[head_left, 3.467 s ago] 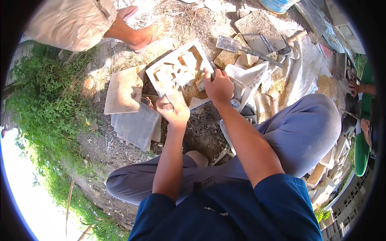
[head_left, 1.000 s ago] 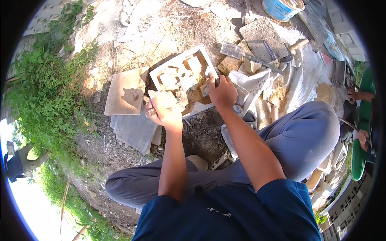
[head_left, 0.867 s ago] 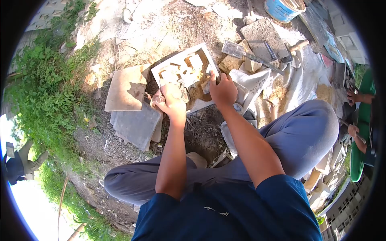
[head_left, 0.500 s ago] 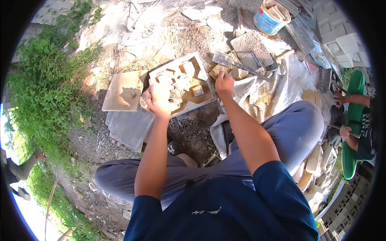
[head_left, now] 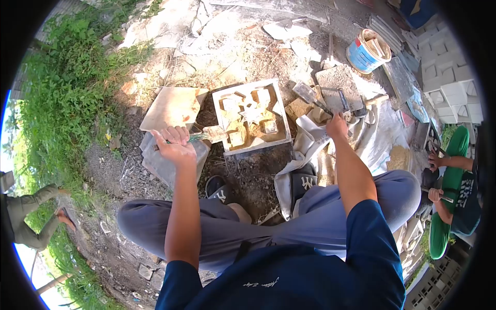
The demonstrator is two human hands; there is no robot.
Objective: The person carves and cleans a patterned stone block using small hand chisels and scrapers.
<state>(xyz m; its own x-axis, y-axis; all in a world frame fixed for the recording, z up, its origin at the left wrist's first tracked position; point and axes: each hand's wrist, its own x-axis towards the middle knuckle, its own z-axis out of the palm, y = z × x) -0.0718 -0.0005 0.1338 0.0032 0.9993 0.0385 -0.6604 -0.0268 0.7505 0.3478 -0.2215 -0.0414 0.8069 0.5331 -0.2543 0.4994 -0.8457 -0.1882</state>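
Observation:
My left hand (head_left: 175, 147) is closed around the green handle of a brush (head_left: 213, 135), whose pale, dusty bristles reach the left edge of a square mould (head_left: 283, 114). Blocky raised shapes and a star-like centre fill the mould, coated in yellowish dust. My right hand (head_left: 338, 127) is closed at the handle of a flat-bladed metal tool (head_left: 305, 92), which lies over stone blocks to the right of the mould. Its fingers partly hide the handle.
Cardboard (head_left: 170, 108) and a grey slab (head_left: 168, 163) lie left of the mould. A dusty board (head_left: 336, 80) and a blue bucket (head_left: 364, 54) stand beyond the tool. Another person's hands (head_left: 435, 195) are at far right; a person's legs (head_left: 39, 222) show at left.
My left hand has drawn back from over the mould, baring the brush. My right hand has moved right, from beside the mould to the flat-bladed tool's handle. The view has shifted.

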